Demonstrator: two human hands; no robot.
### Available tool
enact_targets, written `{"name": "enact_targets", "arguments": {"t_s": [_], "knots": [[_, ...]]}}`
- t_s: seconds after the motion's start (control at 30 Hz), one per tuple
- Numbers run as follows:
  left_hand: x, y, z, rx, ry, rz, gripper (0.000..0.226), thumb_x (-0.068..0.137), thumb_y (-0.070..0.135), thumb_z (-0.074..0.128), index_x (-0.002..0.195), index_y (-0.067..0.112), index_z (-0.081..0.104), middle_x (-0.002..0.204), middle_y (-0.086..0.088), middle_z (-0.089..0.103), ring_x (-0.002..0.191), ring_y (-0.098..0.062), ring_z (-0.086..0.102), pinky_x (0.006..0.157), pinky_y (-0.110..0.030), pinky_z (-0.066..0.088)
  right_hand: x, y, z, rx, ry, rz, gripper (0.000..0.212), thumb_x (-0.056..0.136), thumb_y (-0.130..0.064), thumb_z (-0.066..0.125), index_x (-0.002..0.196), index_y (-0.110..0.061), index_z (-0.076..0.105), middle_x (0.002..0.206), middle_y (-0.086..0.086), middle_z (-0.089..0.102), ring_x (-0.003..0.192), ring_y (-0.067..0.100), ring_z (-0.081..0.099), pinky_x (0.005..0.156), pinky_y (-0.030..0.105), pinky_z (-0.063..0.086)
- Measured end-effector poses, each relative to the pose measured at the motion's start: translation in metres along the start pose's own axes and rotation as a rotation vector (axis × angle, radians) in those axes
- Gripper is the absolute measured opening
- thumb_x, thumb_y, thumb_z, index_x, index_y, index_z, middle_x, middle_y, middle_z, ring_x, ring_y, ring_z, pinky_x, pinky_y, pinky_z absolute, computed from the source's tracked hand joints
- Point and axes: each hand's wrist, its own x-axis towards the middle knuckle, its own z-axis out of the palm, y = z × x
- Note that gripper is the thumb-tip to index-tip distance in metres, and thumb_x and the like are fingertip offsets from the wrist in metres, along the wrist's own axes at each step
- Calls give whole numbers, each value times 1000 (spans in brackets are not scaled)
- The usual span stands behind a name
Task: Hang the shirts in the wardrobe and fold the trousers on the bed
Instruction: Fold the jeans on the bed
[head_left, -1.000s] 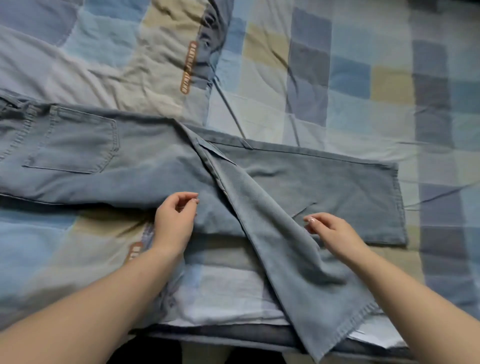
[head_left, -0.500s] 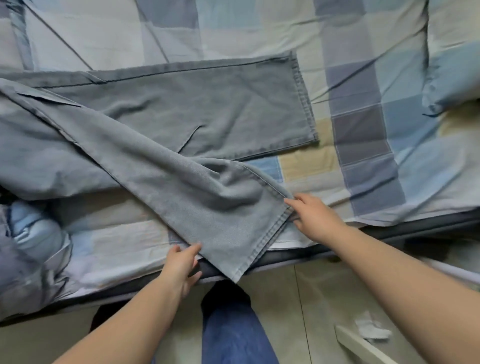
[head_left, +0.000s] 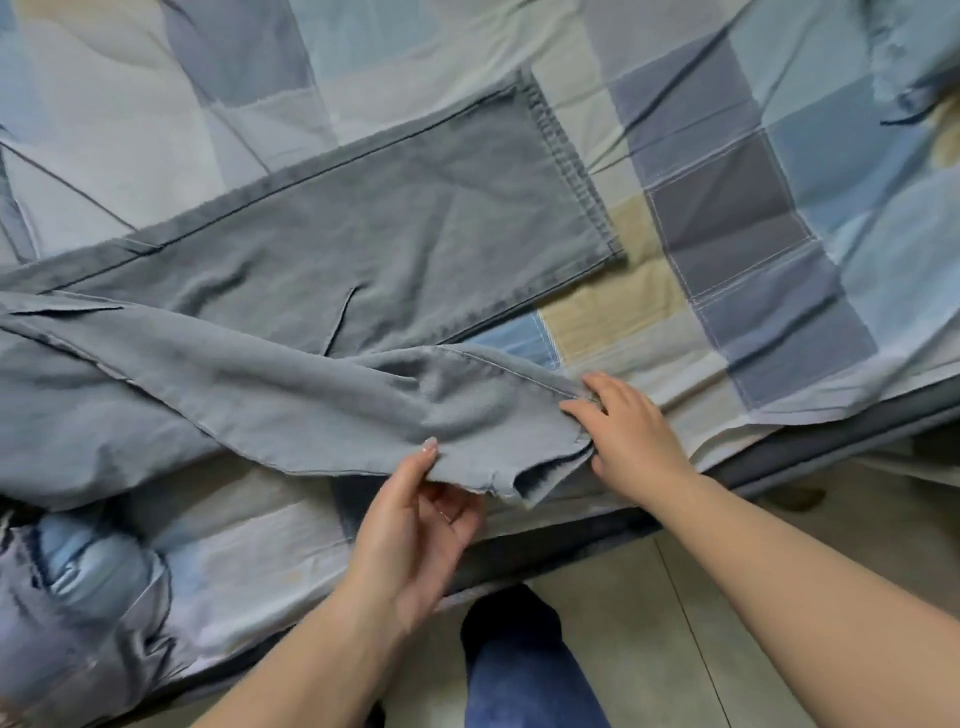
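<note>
Grey-blue trousers (head_left: 363, 249) lie spread on the checked bedspread (head_left: 727, 218). One leg lies flat toward the far right; the near leg (head_left: 322, 395) runs diagonally toward the bed's front edge. My left hand (head_left: 421, 519) pinches the near leg's lower edge close to the hem, thumb on top and fingers underneath. My right hand (head_left: 628, 431) holds the hem at its right corner, fingers curled over the cloth. The hem is lifted slightly off the bed. The waist end runs out of view at the left.
The bed's dark front edge (head_left: 779, 467) runs diagonally across the lower right. Below it is a tiled floor (head_left: 675, 623) and my own leg in blue jeans (head_left: 519, 670). A bunched blue quilt (head_left: 78, 587) lies at the lower left.
The view swung right along the trousers to the leg ends. Both hands moved from the middle of the near leg to its hem, took hold of it and raised it.
</note>
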Motion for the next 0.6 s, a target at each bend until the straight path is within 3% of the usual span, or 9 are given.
{"name": "enact_targets", "arguments": {"t_s": [0.07, 0.13, 0.2, 0.33, 0.4, 0.47, 0.53, 0.6], "knots": [[3, 25, 31, 14, -2, 65, 3, 75, 18, 63, 77, 16, 65, 67, -1, 67, 57, -10, 64, 66, -27, 57, 6, -7, -3, 173, 119, 41, 50, 75, 4, 61, 119, -22, 60, 139, 3, 45, 129, 24, 39, 104, 36, 33], [12, 51, 63, 29, 25, 139, 9, 85, 17, 59, 76, 18, 59, 60, 3, 61, 53, -8, 60, 65, -25, 55, 15, -16, -14, 500, 241, 156, 31, 79, 1, 59, 91, -28, 64, 101, -10, 63, 97, 15, 55, 77, 26, 43], [25, 78, 96, 38, 53, 209, 18, 91, 19, 56, 73, 20, 55, 56, 6, 56, 49, -4, 57, 66, -24, 50, 27, -23, -29, 803, 349, 304, 27, 86, -13, 59, 68, -31, 51, 65, -15, 56, 64, 2, 50, 53, 16, 36], [55, 130, 163, 103, 53, 323, 28, 92, 25, 56, 65, 23, 51, 52, 11, 55, 49, 0, 56, 65, -21, 46, 59, -32, -62, 1032, 523, 355, 18, 88, -28, 63, 75, -17, 58, 62, -6, 59, 58, 7, 50, 51, 16, 37], [74, 151, 193, 171, 54, 368, 26, 93, 26, 56, 67, 23, 53, 50, 14, 57, 53, 2, 56, 65, -20, 46, 78, -33, -78, 1079, 531, 340, 15, 88, -32, 63, 82, -18, 63, 69, -12, 64, 67, 5, 56, 58, 11, 40], [96, 166, 221, 274, 85, 394, 24, 93, 27, 54, 69, 23, 54, 46, 15, 57, 55, 3, 56, 65, -20, 45, 99, -26, -92, 1109, 499, 373, 21, 88, -37, 64, 99, -19, 66, 90, -16, 68, 87, 6, 61, 74, 16, 45], [119, 175, 246, 367, 107, 399, 22, 92, 25, 51, 70, 23, 54, 46, 16, 57, 55, 3, 56, 64, -21, 46, 119, -10, -103, 1115, 479, 420, 21, 86, -38, 65, 96, -19, 66, 87, -9, 68, 87, 13, 62, 71, 19, 45], [139, 179, 267, 418, 91, 416, 13, 92, 25, 49, 82, 26, 58, 65, 18, 66, 70, 5, 62, 61, -22, 45, 137, 6, -112, 1123, 476, 455, 19, 86, -37, 66, 88, -18, 66, 79, -4, 68, 78, 18, 62, 65, 23, 45]]}}
